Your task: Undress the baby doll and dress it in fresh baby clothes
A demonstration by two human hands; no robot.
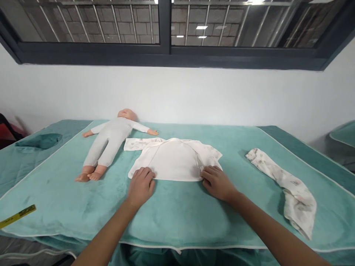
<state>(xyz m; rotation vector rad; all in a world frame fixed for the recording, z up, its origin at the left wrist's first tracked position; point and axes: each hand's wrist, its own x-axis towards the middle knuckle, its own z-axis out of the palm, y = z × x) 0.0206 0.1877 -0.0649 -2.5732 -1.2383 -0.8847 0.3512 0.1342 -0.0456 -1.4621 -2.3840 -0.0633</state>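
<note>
A white baby shirt (174, 159) lies spread on the teal bed cover, its hem toward me. One patterned sleeve (142, 143) sticks out to the left; the right sleeve is partly folded in by the shirt's side. At the lower left of the hem, my left hand (141, 184) has its fingers curled on the fabric. My right hand (217, 181) pinches the lower right part, where the cloth is bunched. Left of the shirt, a baby doll (111, 138) in a white suit lies on its back with its arms spread.
Off to the right lies a crumpled patterned baby garment (288, 184). A yellow tape strip (18, 216) is at the cover's left front. The teal cover (177, 218) reaches the white wall (177, 96), under a dark-framed window (166, 55). A cable (39, 253) runs below the front left edge.
</note>
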